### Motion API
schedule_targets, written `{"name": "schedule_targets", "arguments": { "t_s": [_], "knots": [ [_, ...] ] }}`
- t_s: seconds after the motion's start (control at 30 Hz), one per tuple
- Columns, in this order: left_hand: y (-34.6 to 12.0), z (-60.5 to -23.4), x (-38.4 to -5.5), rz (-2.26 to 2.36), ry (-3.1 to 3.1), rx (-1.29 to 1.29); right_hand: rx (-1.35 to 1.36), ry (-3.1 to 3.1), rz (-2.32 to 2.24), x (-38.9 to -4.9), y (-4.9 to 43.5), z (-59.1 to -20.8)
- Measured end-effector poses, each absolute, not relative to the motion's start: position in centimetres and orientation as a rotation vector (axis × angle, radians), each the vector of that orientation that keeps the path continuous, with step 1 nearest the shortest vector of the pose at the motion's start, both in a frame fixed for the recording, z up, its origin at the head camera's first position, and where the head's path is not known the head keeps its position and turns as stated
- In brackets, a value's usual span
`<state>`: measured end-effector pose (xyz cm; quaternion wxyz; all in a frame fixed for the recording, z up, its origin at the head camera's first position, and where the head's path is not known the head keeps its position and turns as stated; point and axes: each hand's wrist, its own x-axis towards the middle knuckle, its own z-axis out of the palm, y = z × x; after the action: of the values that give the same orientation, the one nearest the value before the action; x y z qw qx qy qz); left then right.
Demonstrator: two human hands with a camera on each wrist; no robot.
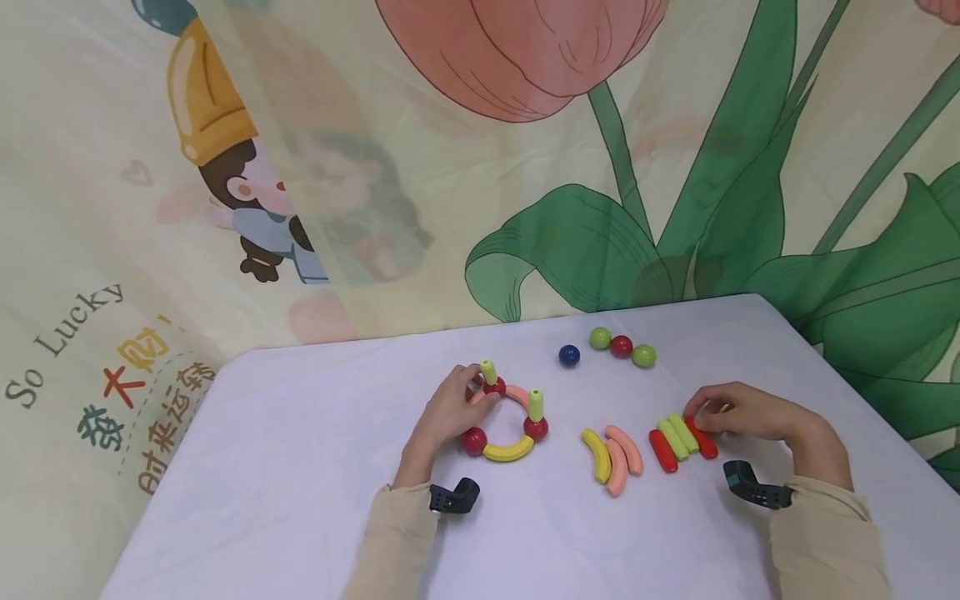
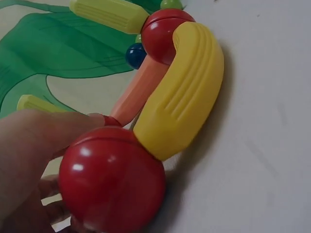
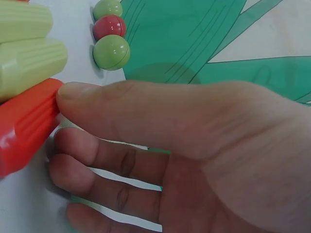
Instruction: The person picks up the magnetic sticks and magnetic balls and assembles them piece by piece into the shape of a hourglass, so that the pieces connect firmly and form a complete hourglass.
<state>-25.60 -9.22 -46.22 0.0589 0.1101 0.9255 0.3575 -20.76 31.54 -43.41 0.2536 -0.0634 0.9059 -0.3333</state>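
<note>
A ring of red balls and curved pieces lies at mid-table; its yellow curved piece and pink curved piece join the balls. Light-green sticks rise from two balls. My left hand pinches the far red ball between thumb and fingers. In the left wrist view, the near red ball partly hides those fingers. On the right, my right hand pinches the end of a red stick, the outermost in a row. Its thumb touches that end in the right wrist view.
Beside the red stick lie two light-green sticks and another red stick. Loose yellow and pink curved pieces lie between the hands. Farther back are a blue ball, green balls and a red ball.
</note>
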Motion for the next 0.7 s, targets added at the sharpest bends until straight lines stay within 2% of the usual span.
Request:
{"name": "schedule_targets", "arguments": {
  "t_s": [0.33,0.7],
  "knots": [
    [-9.5,-46.6,-25.7,1.116,2.834,0.258,-0.18,2.444,-0.894,-20.6,31.5,-43.3],
    [-10.1,-46.6,-25.1,1.118,2.841,0.301,-0.162,2.482,-0.886,-20.8,31.4,-43.1]
  ]
}}
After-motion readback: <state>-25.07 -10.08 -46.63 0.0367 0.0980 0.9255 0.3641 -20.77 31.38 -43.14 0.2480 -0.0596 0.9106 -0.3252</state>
